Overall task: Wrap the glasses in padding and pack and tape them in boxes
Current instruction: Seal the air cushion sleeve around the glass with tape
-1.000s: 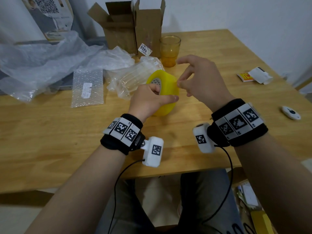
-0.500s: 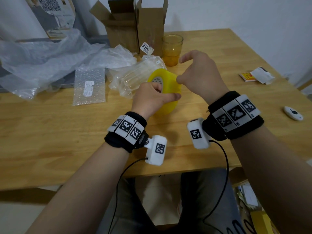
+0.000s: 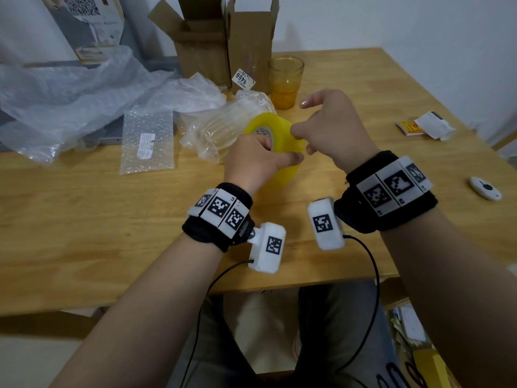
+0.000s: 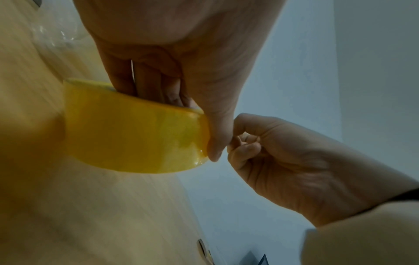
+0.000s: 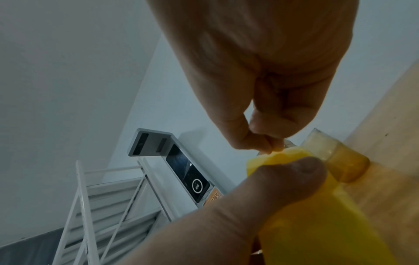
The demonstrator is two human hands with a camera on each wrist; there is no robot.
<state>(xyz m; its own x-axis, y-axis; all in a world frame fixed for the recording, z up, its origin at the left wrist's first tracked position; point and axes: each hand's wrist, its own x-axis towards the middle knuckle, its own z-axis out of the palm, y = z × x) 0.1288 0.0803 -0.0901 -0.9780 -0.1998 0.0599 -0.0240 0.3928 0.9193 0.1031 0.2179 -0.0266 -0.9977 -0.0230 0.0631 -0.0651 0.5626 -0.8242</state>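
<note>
My left hand (image 3: pixel 279 152) grips a yellow tape roll (image 3: pixel 282 135) above the table, fingers through its core and thumb on its outer face (image 4: pixel 136 136). My right hand (image 3: pixel 295 133) pinches thumb and forefinger together on the roll's outer layer at its upper rim (image 5: pixel 283 152). Just behind the roll lies a glass wrapped in clear air padding (image 3: pixel 223 130). An amber glass (image 3: pixel 285 82) stands bare further back, also seen in the right wrist view (image 5: pixel 340 157). Two open cardboard boxes (image 3: pixel 204 49) (image 3: pixel 251 43) stand at the table's far edge.
A bubble-wrap pouch (image 3: pixel 147 138) and a large sheet of plastic film (image 3: pixel 70 96) lie at the left of the wooden table (image 3: pixel 112 233). At the right are a paper packet (image 3: pixel 425 127) and a small white remote (image 3: pixel 485 188).
The right hand's fingers have curled tighter against the roll's rim. The left hand keeps the same hold on the roll.
</note>
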